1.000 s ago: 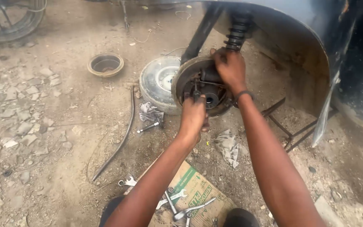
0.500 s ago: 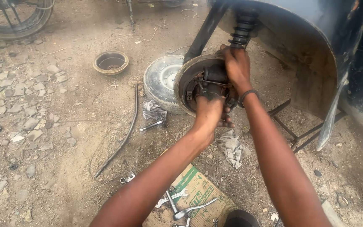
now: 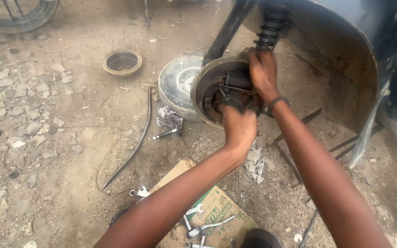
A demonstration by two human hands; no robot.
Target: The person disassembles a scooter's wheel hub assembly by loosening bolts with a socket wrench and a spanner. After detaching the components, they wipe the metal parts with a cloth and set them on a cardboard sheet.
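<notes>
Left hand (image 3: 239,128) closed on lower edge of rusty brake assembly (image 3: 221,92) under vehicle wheel arch. Right hand (image 3: 263,71) grips upper part, just below black spring (image 3: 269,27). Removed wheel (image 3: 178,87) lies beside on ground, wrenches (image 3: 207,225) on cardboard (image 3: 217,206) near.

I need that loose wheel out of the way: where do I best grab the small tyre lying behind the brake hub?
Probably the tyre's outer tread on its left edge, coming from the open ground on the left. It lies flat on the dirt, and its right side is covered by the brake hub, where the left hand and right hand are working.
</notes>
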